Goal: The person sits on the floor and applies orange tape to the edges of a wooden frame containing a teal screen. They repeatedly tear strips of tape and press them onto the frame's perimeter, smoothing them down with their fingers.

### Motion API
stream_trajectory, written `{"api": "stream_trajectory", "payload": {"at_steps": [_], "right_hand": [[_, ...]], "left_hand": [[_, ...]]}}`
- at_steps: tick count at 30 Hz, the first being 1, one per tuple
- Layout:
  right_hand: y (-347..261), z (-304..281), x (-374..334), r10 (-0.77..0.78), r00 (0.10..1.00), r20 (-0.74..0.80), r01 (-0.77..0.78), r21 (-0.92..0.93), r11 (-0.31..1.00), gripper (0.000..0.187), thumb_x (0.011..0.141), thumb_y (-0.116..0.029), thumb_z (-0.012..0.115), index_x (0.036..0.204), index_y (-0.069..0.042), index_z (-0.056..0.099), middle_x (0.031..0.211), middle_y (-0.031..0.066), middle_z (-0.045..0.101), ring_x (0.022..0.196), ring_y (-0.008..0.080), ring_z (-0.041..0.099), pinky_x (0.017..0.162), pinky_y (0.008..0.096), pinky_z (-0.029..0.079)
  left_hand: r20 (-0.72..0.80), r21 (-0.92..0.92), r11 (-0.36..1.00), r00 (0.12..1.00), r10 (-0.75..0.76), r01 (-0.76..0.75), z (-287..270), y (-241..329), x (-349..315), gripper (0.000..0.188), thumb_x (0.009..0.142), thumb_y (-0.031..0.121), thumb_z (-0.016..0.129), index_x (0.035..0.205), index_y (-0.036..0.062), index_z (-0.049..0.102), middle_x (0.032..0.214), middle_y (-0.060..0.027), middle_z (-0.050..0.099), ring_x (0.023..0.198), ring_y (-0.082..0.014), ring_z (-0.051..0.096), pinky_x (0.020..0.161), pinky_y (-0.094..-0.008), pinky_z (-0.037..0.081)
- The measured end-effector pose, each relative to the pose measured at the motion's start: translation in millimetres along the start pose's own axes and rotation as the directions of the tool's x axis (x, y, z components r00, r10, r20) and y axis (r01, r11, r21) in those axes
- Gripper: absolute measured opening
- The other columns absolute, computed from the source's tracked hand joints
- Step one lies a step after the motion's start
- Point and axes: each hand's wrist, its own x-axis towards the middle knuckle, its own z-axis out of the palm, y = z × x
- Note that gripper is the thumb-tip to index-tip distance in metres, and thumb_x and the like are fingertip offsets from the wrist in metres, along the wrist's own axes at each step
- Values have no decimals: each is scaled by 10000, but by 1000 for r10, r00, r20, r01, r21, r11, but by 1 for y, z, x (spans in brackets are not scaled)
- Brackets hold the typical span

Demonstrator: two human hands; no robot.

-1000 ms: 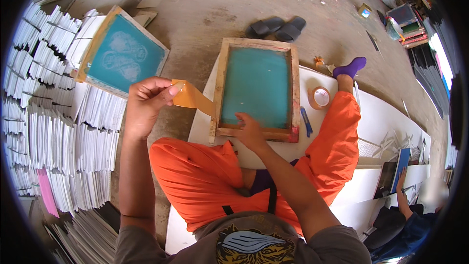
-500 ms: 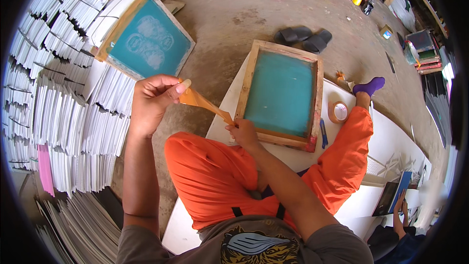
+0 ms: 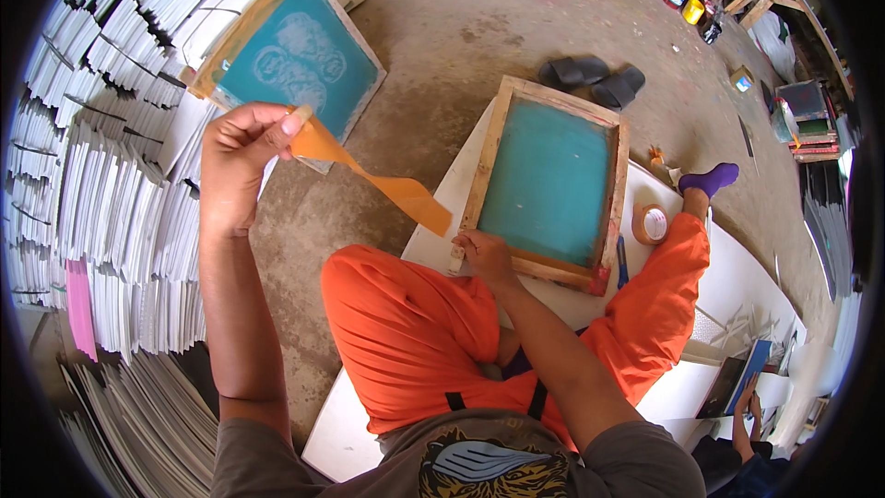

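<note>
My left hand (image 3: 241, 152) is raised, its thumb and fingers pinching one end of a strip of orange-brown packing tape (image 3: 369, 175). The strip twists and trails down to the right, its loose end just above my right hand (image 3: 487, 256). My right fingers are closed together by the lower left corner of a wooden-framed printing screen (image 3: 548, 175) with teal mesh. Whatever they pinch, if anything, is too small to tell. That screen lies on a white board, with a blue-handled tool (image 3: 622, 263) and a tape roll (image 3: 651, 223) to its right.
Another teal screen (image 3: 295, 60) with pale printed shapes leans against tall paper stacks (image 3: 124, 212) at left. Black slippers (image 3: 590, 78) lie beyond the white board (image 3: 355, 429). Paint containers (image 3: 693, 9) stand at the far right. Another person's hands (image 3: 749, 398) show at lower right.
My left hand has moved left and slightly up with the tape. The strip, formerly stretched between both hands, now hangs apart from my right hand. The view has shifted a little.
</note>
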Motion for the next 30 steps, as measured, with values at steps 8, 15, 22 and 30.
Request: {"api": "stream_trajectory", "payload": {"at_steps": [8,15,22,30], "right_hand": [[-51,61,52,147,985,-94,-147,17,989,304,991,-269,747,1181,-32,742,850,143,653,761,324,643,756,430,559],[-46,79,73,249,953,174,-259,39,965,460,1050,-393,675,1221,31,725,885,200,733,778,356,723,798,460,595],[-37,88,61,504,790,349,-612,503,611,422,1048,-265,657,1331,47,687,974,169,773,835,255,755,779,415,611],[-33,63,67,549,775,314,-582,694,424,602,1051,-481,663,1411,-2,599,1076,135,755,885,235,729,824,420,596]], "left_hand": [[62,-49,998,998,-24,27,16,-2,6,124,958,111,822,997,-2,788,893,-70,777,727,-104,646,708,-256,526],[109,-88,992,991,-77,87,28,-15,3,122,958,116,830,985,3,792,875,-42,773,732,-89,651,686,-247,523],[127,-118,986,987,-103,118,34,-32,4,126,958,117,830,1000,4,791,877,-41,772,726,-86,640,687,-246,517],[179,-172,977,979,-95,126,52,-27,7,134,952,117,835,1000,3,786,868,-40,765,720,-89,637,681,-250,521]]}}
